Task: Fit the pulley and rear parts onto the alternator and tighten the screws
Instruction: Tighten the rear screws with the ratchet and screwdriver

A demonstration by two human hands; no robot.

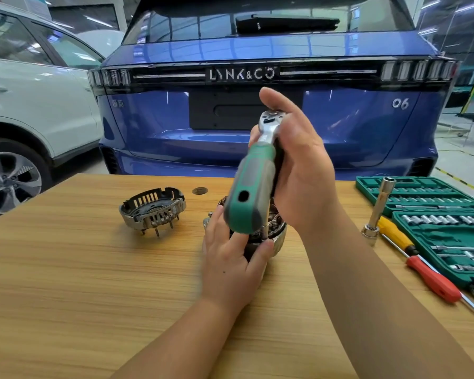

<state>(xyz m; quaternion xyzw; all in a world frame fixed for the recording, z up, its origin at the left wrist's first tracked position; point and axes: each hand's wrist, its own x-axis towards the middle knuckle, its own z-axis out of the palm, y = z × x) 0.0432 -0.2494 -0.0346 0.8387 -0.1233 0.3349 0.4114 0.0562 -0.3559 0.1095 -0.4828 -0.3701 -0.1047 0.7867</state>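
The alternator body (278, 236) stands on the wooden table (80, 269) at centre, mostly hidden by my hands. My left hand (231, 265) grips its near side. My right hand (298, 165) holds the chrome head of a ratchet wrench (253, 181) above the alternator, thumb up. Its green and grey handle points towards me. A shaft runs down from the wrench into the alternator; the socket end is hidden. The rear cover (152, 209), a slotted metal ring with studs pointing down, sits apart on the table to the left.
An open green socket set case (449, 242) lies at the right edge. Beside it stand a long chrome socket (379, 207) and a yellow-and-red screwdriver (419, 261). A blue car's rear (257, 132) is just behind the table; a white car (25, 105) is left.
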